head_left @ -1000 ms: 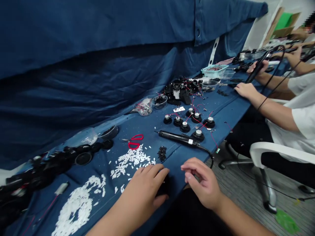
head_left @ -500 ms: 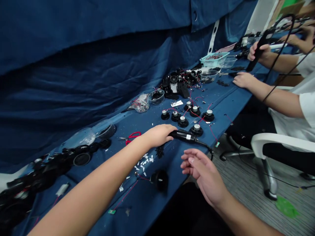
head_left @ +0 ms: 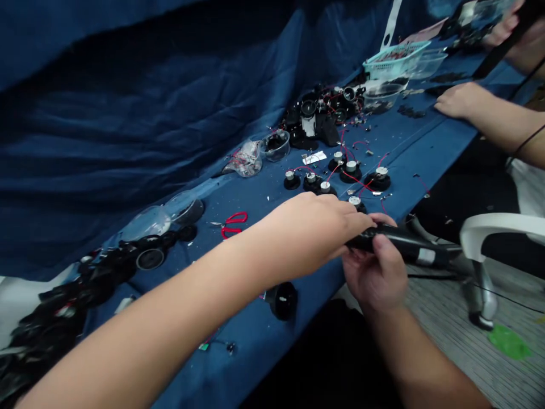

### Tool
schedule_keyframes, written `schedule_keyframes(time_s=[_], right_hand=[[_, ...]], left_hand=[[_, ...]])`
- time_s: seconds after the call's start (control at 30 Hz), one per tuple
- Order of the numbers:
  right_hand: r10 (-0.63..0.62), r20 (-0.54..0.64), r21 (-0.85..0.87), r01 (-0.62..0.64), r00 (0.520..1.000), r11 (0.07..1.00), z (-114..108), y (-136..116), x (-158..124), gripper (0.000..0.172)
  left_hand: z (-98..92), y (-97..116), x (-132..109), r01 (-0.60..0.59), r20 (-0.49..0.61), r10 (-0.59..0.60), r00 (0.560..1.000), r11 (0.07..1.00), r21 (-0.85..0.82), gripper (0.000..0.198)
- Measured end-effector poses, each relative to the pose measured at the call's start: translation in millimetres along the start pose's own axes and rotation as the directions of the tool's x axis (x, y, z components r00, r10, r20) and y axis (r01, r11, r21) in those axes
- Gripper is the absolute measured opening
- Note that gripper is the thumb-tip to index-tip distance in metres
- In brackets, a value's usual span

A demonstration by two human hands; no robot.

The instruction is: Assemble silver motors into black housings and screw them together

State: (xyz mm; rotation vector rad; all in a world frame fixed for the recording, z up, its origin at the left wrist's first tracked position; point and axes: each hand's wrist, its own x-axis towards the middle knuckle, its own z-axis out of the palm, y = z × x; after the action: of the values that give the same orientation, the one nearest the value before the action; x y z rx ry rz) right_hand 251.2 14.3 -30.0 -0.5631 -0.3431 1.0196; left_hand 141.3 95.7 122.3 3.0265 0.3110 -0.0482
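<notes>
My left hand (head_left: 313, 233) reaches across and is closed on one end of a black corded electric screwdriver (head_left: 411, 245). My right hand (head_left: 378, 275) wraps round its middle from below, thumb on top. The tool lies lengthwise past the table edge, its far end pointing right; its tip is hidden by my left hand. Just behind the hands stand several round black parts with silvery tops (head_left: 292, 179) and red wires. A larger round black part (head_left: 284, 301) lies below my left forearm, near the edge.
Red-handled scissors (head_left: 233, 224) lie left of my hands. Farther back are a clear tub (head_left: 276, 145), a heap of black parts (head_left: 313, 122) and a light-blue basket (head_left: 395, 62). A co-worker's hand (head_left: 462, 101) rests on the table. A white chair arm (head_left: 502, 227) stands at right.
My left hand has lifted the screwdriver off the table and brought it right. My right hand, open before, has closed round it. The view has shifted.
</notes>
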Motion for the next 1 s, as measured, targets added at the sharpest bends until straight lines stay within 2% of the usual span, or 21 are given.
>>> schedule_keyframes(time_s=[0.07, 0.13, 0.17, 0.2, 0.23, 0.27, 0.3, 0.37, 0.5, 0.7, 0.83, 1.0], right_hand=[[-0.047, -0.042, 0.015, 0.047, 0.998, 0.999, 3, 4, 6, 0.021], [-0.090, -0.094, -0.001, 0.090, 0.992, 0.996, 5, 5, 9, 0.019], [-0.118, -0.116, -0.017, 0.116, 0.986, 0.993, 6, 5, 10, 0.018], [-0.143, -0.130, -0.036, 0.140, 0.981, 0.990, 7, 5, 11, 0.018], [-0.163, -0.135, -0.055, 0.156, 0.977, 0.986, 7, 4, 11, 0.016], [-0.174, -0.133, -0.070, 0.166, 0.976, 0.984, 8, 4, 11, 0.015], [-0.175, -0.128, -0.081, 0.165, 0.976, 0.983, 8, 3, 11, 0.014], [-0.160, -0.119, -0.092, 0.150, 0.980, 0.984, 8, 3, 11, 0.013], [-0.138, -0.116, -0.105, 0.126, 0.984, 0.986, 7, 3, 12, 0.012], [-0.129, -0.076, -0.073, 0.124, 0.989, 0.990, 5, -2, 12, 0.013], [-0.123, -0.074, -0.051, 0.119, 0.990, 0.992, 4, -11, -1, 0.012], [-0.128, -0.068, -0.041, 0.126, 0.989, 0.991, -1, -13, -13, 0.020]], left_hand=[[4.6, 0, -8, 0.008, -0.071, -0.011, 0.997, 0.999, -0.042, 0.036], [13.1, -10, -28, 0.136, -0.209, -0.158, 0.965, 0.984, -0.115, 0.025], [19.1, -18, -40, 0.270, -0.275, -0.303, 0.913, 0.951, -0.151, 0.021], [26.3, -26, -54, 0.427, -0.304, -0.465, 0.832, 0.885, -0.183, 0.017], [34.6, -34, -67, 0.571, -0.283, -0.612, 0.739, 0.791, -0.221, 0.016], [43.8, -41, -79, 0.660, -0.203, -0.702, 0.683, 0.712, -0.241, 0.017], [53.3, -47, -89, 0.700, -0.132, -0.739, 0.661, 0.670, -0.245, 0.017], [71.3, -53, -104, 0.720, -0.027, -0.749, 0.663, 0.646, -0.253, 0.016], [92.6, -51, -113, 0.703, 0.005, -0.733, 0.681, 0.651, -0.287, 0.018], [106.3, -47, -109, 0.685, -0.054, -0.738, 0.672, 0.648, -0.332, 0.014], [112.5, -46, -110, 0.699, -0.081, -0.762, 0.642, 0.625, -0.347, 0.014], [112.5, -43, -112, 0.716, -0.078, -0.789, 0.610, 0.590, -0.373, 0.014]])
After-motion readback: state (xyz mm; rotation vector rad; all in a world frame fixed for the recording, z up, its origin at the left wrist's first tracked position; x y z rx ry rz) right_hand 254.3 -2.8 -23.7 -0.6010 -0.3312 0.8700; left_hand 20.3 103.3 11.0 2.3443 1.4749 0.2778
